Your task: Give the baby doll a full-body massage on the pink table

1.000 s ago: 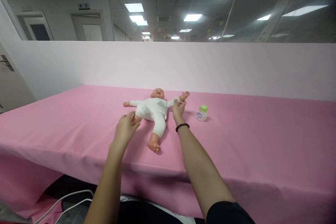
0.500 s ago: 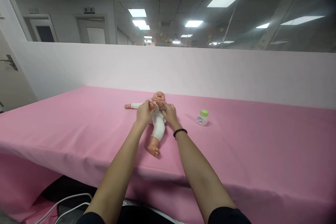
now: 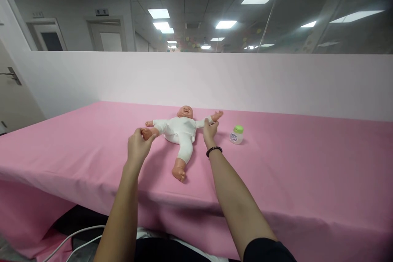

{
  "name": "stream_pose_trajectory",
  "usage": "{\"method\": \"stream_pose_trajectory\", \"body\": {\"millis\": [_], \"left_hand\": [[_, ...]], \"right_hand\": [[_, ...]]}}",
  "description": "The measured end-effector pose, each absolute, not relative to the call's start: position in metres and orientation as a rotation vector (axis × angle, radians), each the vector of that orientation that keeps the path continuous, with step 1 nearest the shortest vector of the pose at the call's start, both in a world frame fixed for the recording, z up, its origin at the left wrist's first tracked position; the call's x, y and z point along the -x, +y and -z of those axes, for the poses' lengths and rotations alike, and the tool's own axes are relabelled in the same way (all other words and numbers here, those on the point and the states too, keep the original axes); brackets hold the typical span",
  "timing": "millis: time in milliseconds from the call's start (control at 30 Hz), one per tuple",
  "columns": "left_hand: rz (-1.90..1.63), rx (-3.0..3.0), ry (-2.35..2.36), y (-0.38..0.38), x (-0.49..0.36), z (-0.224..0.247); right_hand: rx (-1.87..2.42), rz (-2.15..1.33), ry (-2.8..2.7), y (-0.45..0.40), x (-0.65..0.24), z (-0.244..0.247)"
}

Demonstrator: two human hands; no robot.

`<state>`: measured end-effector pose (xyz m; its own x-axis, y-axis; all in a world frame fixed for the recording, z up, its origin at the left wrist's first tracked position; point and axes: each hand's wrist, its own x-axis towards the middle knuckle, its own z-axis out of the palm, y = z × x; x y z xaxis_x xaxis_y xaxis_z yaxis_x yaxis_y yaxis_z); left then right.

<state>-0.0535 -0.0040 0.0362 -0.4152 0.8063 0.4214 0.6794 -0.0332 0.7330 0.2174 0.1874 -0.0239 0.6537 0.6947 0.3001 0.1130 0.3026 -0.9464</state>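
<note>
A baby doll (image 3: 185, 129) in a white suit lies on its back on the pink cloth, head toward the wall. My left hand (image 3: 138, 144) is closed on the doll's foot at the left, and that leg is raised out sideways below the arm. My right hand (image 3: 211, 130) is closed round the doll's arm at the right, near the wrist, with the doll's hand showing past my fingers. The other leg points toward me, untouched.
A small clear jar (image 3: 236, 135) with a green lid stands right of my right hand. The pink-covered table (image 3: 294, 172) meets a white wall (image 3: 245, 84) with a window above. White cables (image 3: 75, 235) hang at the lower left.
My hands have moved apart from over the doll's chest. The doll's leg has swung out left with my left hand, and its arm has stretched out right with my right hand.
</note>
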Motion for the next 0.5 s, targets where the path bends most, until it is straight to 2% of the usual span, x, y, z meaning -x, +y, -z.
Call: {"method": "stream_pose_trajectory", "body": {"millis": [100, 200, 267, 367, 500], "left_hand": [[-1.547, -1.762, 1.921, 0.045, 0.024, -0.049], [-1.399, -1.903, 1.880, 0.086, -0.002, -0.051], [-1.341, -1.924, 1.862, 0.094, -0.007, -0.050], [-1.389, -1.877, 1.833, 0.071, 0.008, -0.051], [-1.338, -1.831, 1.874, -0.004, 0.049, -0.050]], "right_hand": [[1.101, -0.223, -1.264, 0.180, -0.201, 0.018], [1.026, -0.029, -1.730, 0.172, -0.191, 0.017], [1.041, 0.000, -1.805, 0.170, -0.192, 0.018], [1.119, -0.158, -1.488, 0.174, -0.200, 0.018], [1.230, -0.466, -0.811, 0.183, -0.217, 0.022]]}}
